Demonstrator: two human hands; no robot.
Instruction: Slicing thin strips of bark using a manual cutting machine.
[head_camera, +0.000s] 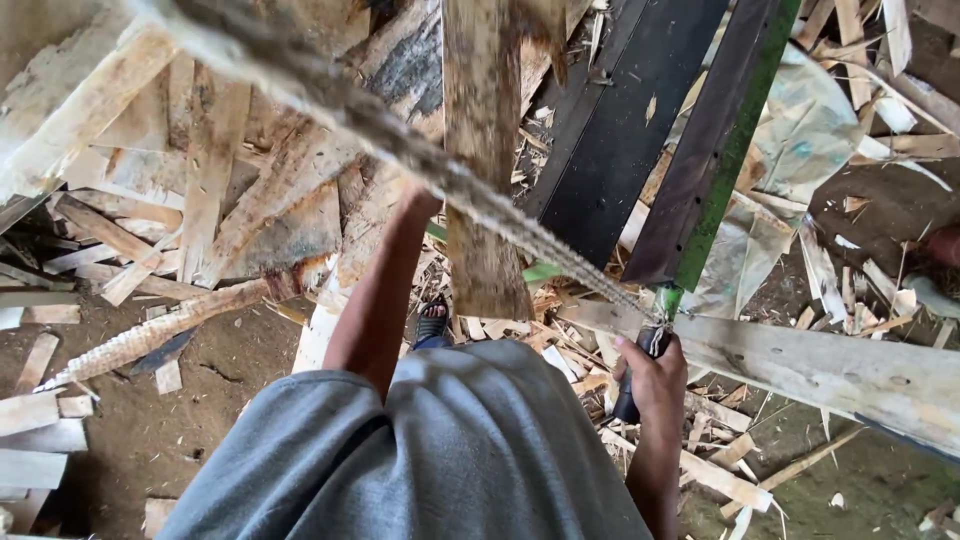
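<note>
Mid-cut with the saw on the upright plank.
Your right hand (655, 375) clenches the saw (400, 140) handle; your left hand (420, 200) braces the plank (485, 150), fingers hidden. Next stroke probably needs a steady plank.

Pale tan wooden plank (486, 150) above the left hand (420, 200); dark, green-edged board (700, 170) above the right hand (655, 375); black handle (628, 405) inside it; grey shorts (440, 450) below.
</note>
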